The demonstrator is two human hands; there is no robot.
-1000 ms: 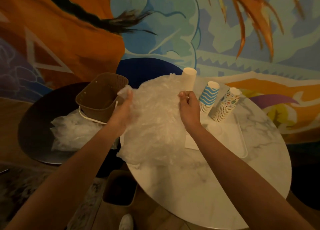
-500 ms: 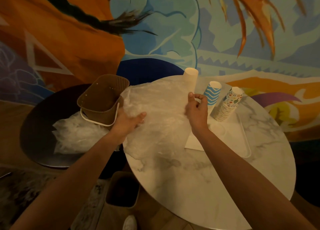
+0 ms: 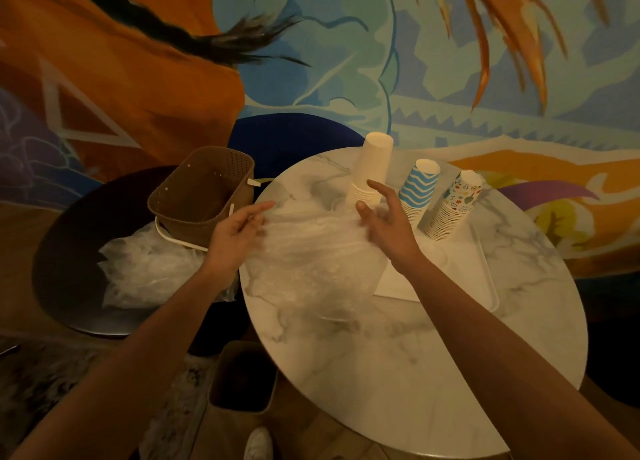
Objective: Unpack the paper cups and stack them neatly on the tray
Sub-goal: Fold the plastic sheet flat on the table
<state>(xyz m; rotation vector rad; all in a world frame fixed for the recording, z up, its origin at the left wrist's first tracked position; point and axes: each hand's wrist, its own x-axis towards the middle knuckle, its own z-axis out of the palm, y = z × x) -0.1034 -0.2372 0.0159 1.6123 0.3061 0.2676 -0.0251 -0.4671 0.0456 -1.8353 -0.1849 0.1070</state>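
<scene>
Painted mural in orange and blue fills the wall behind a round marble tabletop (image 3: 398, 373). On its white tray (image 3: 486, 286) stand, mouth down, a blue wave-striped cup stack (image 3: 417, 191) and a colour-printed cup stack (image 3: 453, 210), just beside each other. Any writing among the prints is too small to read. A plain white cup stack (image 3: 374, 168) stands left of them. Clear plastic wrap (image 3: 311, 265) lies crumpled on the tabletop in front of it.

The right grip (image 3: 384, 224) pinched the wrap's raised top edge half a second ago. Now it is spread wide, holding nothing, and the wrap has sunk low, baring the white stack's base. The left grip (image 3: 239, 231), then flat on the film, sits at its left edge with forefinger straight; whether it pinches the film I cannot tell.
</scene>
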